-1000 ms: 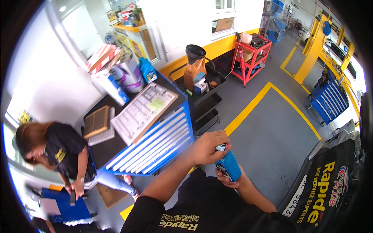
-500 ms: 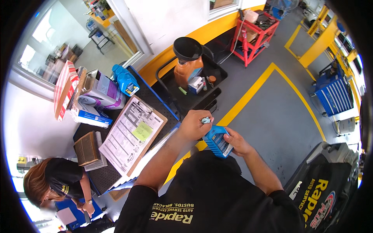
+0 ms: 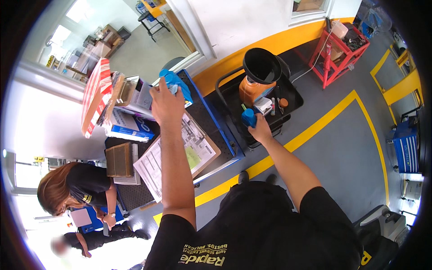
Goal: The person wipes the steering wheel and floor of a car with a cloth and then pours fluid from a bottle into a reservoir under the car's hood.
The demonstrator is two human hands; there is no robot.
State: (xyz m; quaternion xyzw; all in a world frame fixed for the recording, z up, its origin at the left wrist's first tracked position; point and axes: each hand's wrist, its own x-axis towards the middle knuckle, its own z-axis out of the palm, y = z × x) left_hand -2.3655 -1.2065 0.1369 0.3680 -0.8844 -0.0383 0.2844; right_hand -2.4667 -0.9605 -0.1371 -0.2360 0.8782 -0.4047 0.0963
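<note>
My left hand (image 3: 167,104) is raised at the workbench, in front of several blue bottles (image 3: 183,90). A small crumpled pale-blue scrap (image 3: 173,89) shows between its fingers; what it is made of I cannot tell. My right hand (image 3: 261,130) is closed on a blue plastic bottle (image 3: 249,118) at the near edge of the black cart (image 3: 292,96). Much of that bottle is hidden. Just beyond it on the cart stands an orange jug (image 3: 252,91) with a black funnel (image 3: 262,66) on top. A small white box (image 3: 263,106) and a brown cap (image 3: 283,103) lie beside the jug.
On the workbench (image 3: 211,114) are a clipboard with papers (image 3: 198,144), pleated filters (image 3: 120,160) and several boxes (image 3: 128,123). A red tool cart (image 3: 335,54) stands at the far right. Another person (image 3: 87,184) is at the bench's left end, with one more person (image 3: 96,238) behind.
My hands have moved apart and forward. The left went with the pale scrap toward the bottles on the bench, the right carried the blue bottle to the black cart. The view has shifted.
</note>
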